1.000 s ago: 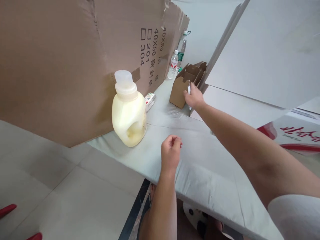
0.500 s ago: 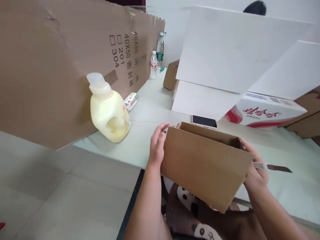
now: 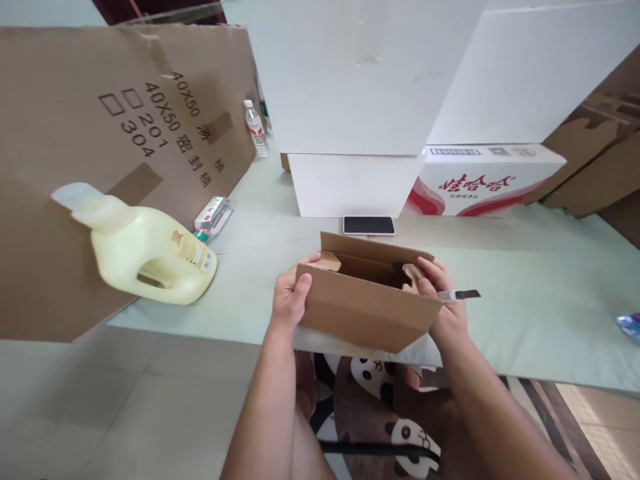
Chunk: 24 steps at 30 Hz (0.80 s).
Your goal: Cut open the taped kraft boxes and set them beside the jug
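The cardboard box [image 3: 365, 310], seen tilted lower half a second ago, is now being held more level at the frame's centre. Its left end is being pinched by the left hand [image 3: 291, 293], its right rim by the right hand [image 3: 446, 310], in which a knife [image 3: 454, 295] is also being gripped. The inside is seemingly being made easier to reach.
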Motion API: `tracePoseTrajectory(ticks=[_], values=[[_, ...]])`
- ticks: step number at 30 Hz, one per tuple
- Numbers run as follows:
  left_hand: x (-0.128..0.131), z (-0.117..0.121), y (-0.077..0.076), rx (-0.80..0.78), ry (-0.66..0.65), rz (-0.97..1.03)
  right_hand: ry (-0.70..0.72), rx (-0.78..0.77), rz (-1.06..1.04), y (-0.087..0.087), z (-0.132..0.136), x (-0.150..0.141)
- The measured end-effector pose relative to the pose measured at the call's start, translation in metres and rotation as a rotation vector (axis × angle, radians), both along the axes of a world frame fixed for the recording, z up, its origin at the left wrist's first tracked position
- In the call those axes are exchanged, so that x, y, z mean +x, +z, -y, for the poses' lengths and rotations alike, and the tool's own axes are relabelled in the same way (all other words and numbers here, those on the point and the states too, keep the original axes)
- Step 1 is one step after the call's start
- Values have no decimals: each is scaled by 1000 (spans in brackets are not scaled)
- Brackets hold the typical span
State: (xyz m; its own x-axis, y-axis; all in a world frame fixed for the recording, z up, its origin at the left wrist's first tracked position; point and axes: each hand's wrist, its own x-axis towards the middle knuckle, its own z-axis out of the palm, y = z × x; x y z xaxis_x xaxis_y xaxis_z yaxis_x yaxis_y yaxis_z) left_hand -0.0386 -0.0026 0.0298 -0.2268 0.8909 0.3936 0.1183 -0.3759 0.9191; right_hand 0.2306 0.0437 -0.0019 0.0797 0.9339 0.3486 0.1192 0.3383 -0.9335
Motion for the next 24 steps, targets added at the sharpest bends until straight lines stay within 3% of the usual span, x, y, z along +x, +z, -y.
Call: tracePoseTrajectory(ticks=[5,10,13,16,19,22,24], values=[[3,-5,-1,-69,112,-39,89,1,-176,-2,7,-1],[8,-13,-2,-100,381,-60,220,181,19,7,14,0],[14,-11,3,-5,500,-238,324,261,91,10,19,4],[18,-5,9,88,473,-519,429,268,143,12,22,13],[17,-1,10,72,416,-662,518,272,173,11,23,20],[10,-2,8,16,422,-598,514,215,108,6,23,21],[1,-4,5,-16,447,-480,374,117,-9,0,20,19]])
